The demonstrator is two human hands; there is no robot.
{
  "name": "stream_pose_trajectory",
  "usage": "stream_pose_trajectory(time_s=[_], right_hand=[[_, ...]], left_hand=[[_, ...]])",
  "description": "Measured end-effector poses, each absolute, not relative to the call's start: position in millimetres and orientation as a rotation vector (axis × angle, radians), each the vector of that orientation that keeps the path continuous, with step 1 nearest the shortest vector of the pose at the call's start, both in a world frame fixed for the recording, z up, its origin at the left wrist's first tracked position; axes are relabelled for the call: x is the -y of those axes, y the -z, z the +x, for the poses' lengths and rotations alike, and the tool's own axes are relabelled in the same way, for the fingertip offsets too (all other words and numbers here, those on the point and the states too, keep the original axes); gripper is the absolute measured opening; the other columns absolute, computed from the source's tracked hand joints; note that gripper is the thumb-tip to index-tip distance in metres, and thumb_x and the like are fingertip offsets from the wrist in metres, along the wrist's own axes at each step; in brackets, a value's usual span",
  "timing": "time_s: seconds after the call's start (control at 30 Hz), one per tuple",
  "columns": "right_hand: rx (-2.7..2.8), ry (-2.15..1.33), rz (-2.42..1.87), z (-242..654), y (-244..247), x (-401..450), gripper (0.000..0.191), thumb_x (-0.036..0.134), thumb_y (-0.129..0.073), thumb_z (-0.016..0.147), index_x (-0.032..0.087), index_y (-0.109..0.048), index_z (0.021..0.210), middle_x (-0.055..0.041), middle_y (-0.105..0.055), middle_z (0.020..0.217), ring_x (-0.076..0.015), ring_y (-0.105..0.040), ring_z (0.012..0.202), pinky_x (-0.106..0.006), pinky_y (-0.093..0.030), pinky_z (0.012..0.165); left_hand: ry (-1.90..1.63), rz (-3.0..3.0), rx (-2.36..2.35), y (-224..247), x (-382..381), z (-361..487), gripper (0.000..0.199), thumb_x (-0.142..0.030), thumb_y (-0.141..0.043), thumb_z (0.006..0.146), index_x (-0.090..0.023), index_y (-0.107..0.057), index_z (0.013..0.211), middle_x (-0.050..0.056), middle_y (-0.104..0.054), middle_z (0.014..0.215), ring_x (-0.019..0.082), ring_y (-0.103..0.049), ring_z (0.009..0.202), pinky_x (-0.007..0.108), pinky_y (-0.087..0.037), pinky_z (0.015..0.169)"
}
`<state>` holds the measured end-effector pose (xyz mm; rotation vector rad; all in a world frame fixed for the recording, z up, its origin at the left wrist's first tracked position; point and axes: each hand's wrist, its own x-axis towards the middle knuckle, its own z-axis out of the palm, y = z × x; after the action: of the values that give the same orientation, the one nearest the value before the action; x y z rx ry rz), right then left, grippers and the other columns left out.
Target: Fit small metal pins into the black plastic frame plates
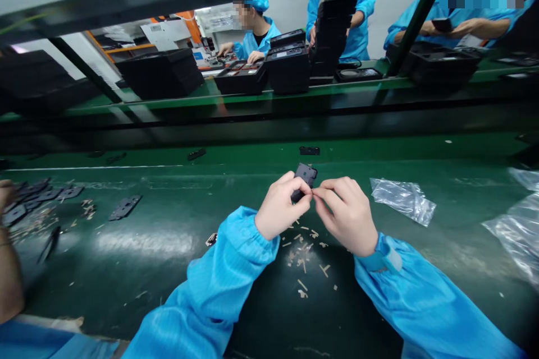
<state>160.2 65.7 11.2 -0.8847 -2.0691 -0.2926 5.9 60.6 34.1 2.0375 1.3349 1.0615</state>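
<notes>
My left hand (283, 206) is closed around a small dark plastic part (306, 174), which is held up above the green table (168, 280). Close against it on the right, my right hand (347, 214) pinches at the lower edge of the part, fingertips touching those of my left hand. Whatever lies between the right fingertips is too small to make out. Below both hands, small beige scraps (302, 258) are scattered on the table. A small black piece (309, 151) lies just beyond the held part.
Clear plastic bags (403, 199) lie to the right. At left are dark flat parts (125, 207), tweezers (50, 244) and another person's arm (9, 275). Black trays (288, 67) stand on a raised shelf behind, with people in blue beyond it.
</notes>
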Motion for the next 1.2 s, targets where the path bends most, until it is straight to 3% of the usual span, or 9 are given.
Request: stream_pose_trajectory(time_s=[0.2, 0.47, 0.63, 0.97, 1.2], right_hand=[[2.035, 0.23, -0.913, 160.6, -13.0, -65.6, 0.009, 0.01, -0.053, 0.077, 0.017, -0.056, 0.072, -0.0067, -0.057, 0.075, -0.018, -0.05, 0.071, -0.032, -0.042, 0.063], [1.98, -0.116, -0.894, 167.8, -29.2, -60.1, 0.012, 0.013, -0.053, 0.079, 0.018, -0.051, 0.069, -0.0043, -0.052, 0.072, -0.0172, -0.05, 0.07, -0.033, -0.043, 0.063], [1.962, -0.262, -0.884, 165.9, -29.8, -60.0, 0.004, 0.016, -0.054, 0.08, 0.019, -0.056, 0.081, -0.0051, -0.054, 0.08, -0.0178, -0.054, 0.078, -0.033, -0.046, 0.067], [2.03, -0.218, -0.832, 165.6, -30.8, -61.2, 0.009, 0.013, -0.053, 0.082, 0.018, -0.06, 0.082, -0.005, -0.056, 0.079, -0.0158, -0.055, 0.075, -0.03, -0.046, 0.066], [1.981, -0.263, -0.872, 178.1, -42.3, -59.8, 0.014, 0.014, -0.049, 0.084, 0.02, -0.057, 0.074, -0.0037, -0.056, 0.074, -0.0156, -0.055, 0.071, -0.031, -0.044, 0.063]], left_hand=[[-1.037, 2.046, -1.307, -36.5, -60.1, 5.6, 0.01, -0.009, -0.053, 0.071, -0.016, -0.055, 0.065, -0.002, -0.048, 0.068, 0.011, -0.048, 0.067, 0.022, -0.039, 0.063], [-1.031, 2.15, -1.296, -46.0, -60.5, -2.7, 0.01, -0.009, -0.051, 0.071, -0.016, -0.056, 0.066, -0.001, -0.051, 0.071, 0.011, -0.047, 0.067, 0.023, -0.041, 0.065], [-0.967, 2.241, -1.309, -47.3, -56.3, -1.0, 0.009, -0.012, -0.051, 0.073, -0.017, -0.057, 0.069, -0.001, -0.049, 0.069, 0.012, -0.046, 0.066, 0.024, -0.038, 0.061], [-0.934, 2.267, -1.312, -47.5, -56.4, -3.0, 0.009, -0.012, -0.051, 0.072, -0.017, -0.058, 0.069, -0.001, -0.043, 0.07, 0.011, -0.045, 0.064, 0.023, -0.036, 0.06], [-0.978, 2.117, -1.286, -52.9, -61.6, -11.1, 0.009, -0.01, -0.051, 0.071, -0.016, -0.054, 0.066, -0.001, -0.051, 0.071, 0.012, -0.047, 0.069, 0.025, -0.039, 0.066]])
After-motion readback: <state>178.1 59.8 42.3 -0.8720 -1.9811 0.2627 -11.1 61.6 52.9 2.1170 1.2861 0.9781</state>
